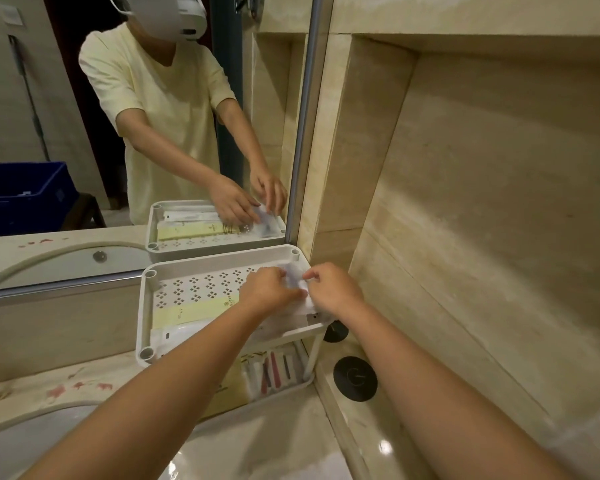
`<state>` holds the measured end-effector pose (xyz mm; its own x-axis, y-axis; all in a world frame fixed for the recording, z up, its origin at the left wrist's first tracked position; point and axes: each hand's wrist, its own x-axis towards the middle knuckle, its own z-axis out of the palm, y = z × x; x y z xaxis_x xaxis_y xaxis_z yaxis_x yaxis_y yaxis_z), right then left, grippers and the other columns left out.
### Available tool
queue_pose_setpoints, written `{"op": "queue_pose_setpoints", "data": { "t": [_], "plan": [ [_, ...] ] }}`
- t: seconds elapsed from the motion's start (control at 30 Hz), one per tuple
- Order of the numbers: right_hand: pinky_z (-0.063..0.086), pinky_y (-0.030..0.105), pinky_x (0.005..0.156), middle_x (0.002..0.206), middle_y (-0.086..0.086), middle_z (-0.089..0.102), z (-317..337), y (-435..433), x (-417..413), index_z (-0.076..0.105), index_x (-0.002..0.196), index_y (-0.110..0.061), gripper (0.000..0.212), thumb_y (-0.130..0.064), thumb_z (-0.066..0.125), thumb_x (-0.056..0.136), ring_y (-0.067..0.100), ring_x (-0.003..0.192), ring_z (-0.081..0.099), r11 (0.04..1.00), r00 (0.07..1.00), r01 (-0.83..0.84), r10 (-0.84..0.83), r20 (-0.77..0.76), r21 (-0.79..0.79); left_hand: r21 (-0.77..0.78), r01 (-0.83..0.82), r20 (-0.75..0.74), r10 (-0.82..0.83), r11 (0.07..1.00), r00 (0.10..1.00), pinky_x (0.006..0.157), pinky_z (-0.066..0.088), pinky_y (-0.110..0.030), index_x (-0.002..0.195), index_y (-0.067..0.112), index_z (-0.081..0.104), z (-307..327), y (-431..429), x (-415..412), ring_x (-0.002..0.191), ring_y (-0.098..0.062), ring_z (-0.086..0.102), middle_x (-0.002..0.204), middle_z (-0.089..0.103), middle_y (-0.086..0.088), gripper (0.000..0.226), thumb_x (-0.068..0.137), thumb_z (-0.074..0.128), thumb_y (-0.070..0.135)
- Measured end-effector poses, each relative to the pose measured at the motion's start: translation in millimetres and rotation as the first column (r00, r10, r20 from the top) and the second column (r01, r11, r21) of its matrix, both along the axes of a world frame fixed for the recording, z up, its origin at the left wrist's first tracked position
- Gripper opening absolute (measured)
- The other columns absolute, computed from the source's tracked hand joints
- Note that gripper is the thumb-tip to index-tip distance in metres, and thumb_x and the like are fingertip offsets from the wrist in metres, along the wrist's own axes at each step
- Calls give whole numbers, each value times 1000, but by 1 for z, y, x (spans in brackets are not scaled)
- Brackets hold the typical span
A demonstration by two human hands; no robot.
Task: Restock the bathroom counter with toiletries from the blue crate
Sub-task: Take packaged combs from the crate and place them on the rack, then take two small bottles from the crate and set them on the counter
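A: So what could've gone wrong w/ that thin, crinkly see-through plastic packet [294, 273]?

B: Well, both hands had it. The left hand [271, 289] and the right hand [333, 289] each had fingers curled in, pinching it from either side. It sat at the back right corner of the white plastic top tray [222, 260], the one w/ little diamond holes.

A: Slippy stuff?

B: Prob. yes. It looked soft, thin and shiny. Pull too hard and it could've ripped. Let go too soon and it could've slid over the tray's low edge, down by the beige stone wall [499, 202].

A: Other bits?

B: A flat pale yellow paper packet [194, 311] lay near it, and a bump might've pushed that crooked. The deep blue plastic crate [25, 195] showed only in the mirror [49, 98], well apart, so more trips were prob. needed.
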<state>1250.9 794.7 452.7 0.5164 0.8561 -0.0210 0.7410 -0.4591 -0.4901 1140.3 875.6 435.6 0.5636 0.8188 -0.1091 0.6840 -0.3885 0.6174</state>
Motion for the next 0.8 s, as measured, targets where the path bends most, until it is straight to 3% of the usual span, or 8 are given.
{"op": "queue_pose_setpoints", "data": {
  "t": [0.07, 0.17, 0.3, 0.47, 0.63, 0.8],
  "plan": [
    [45, 37, 100, 131, -2, 58, -3, -1, 2, 68, 121, -22, 35, -16, 47, 94, 21, 122, 50, 999, 998, -24, 26, 54, -30, 106, 39, -141, -24, 994, 990, 90, 49, -38, 116, 28, 66, -3, 0, 1, 112, -26, 55, 120, 63, -4, 56, 75, 61, 65],
    [40, 40, 106, 135, -2, 55, -5, -3, 1, 66, 125, -22, 36, -19, 46, 95, 23, 126, 42, 995, 989, -44, 55, 134, -88, 155, 71, -190, -41, 985, 981, 100, 38, -38, 135, 31, 54, -4, -1, 1, 129, -27, 38, 137, 47, -7, 61, 83, 56, 63],
    [38, 40, 107, 142, -1, 50, -3, -9, -4, 56, 135, -23, 40, -20, 47, 95, 22, 130, 40, 999, 990, -40, 43, 137, -29, 139, 84, -95, -72, 987, 993, 108, 32, -38, 140, 26, 49, -5, -1, -9, 133, -28, 35, 142, 42, -10, 61, 86, 60, 54],
    [38, 42, 107, 146, -2, 46, 2, -16, -19, 48, 140, -25, 47, -17, 47, 95, 20, 133, 40, 991, 988, -88, 74, 134, 103, 185, 38, 102, -58, 982, 993, 104, 41, -37, 138, 22, 50, -4, -7, -38, 130, -21, 45, 140, 49, -4, 57, 86, 66, 40],
    [34, 40, 111, 148, -2, 43, 12, -18, -53, 44, 143, -23, 50, -20, 50, 94, 20, 137, 36, 967, 958, -225, 197, 207, 123, 313, -17, 135, -27, 950, 990, 94, 48, -35, 137, 25, 48, 4, -18, -81, 124, -14, 52, 137, 52, 3, 54, 88, 66, 39],
    [34, 39, 107, 146, -1, 44, 21, -15, -99, 42, 144, -23, 53, -24, 52, 92, 22, 133, 39, 942, 921, -319, 284, 266, 100, 386, -69, 125, 22, 920, 992, 95, 47, -37, 135, 24, 49, 10, -22, -135, 121, -14, 52, 134, 54, 3, 53, 87, 67, 35]
  ]
}}
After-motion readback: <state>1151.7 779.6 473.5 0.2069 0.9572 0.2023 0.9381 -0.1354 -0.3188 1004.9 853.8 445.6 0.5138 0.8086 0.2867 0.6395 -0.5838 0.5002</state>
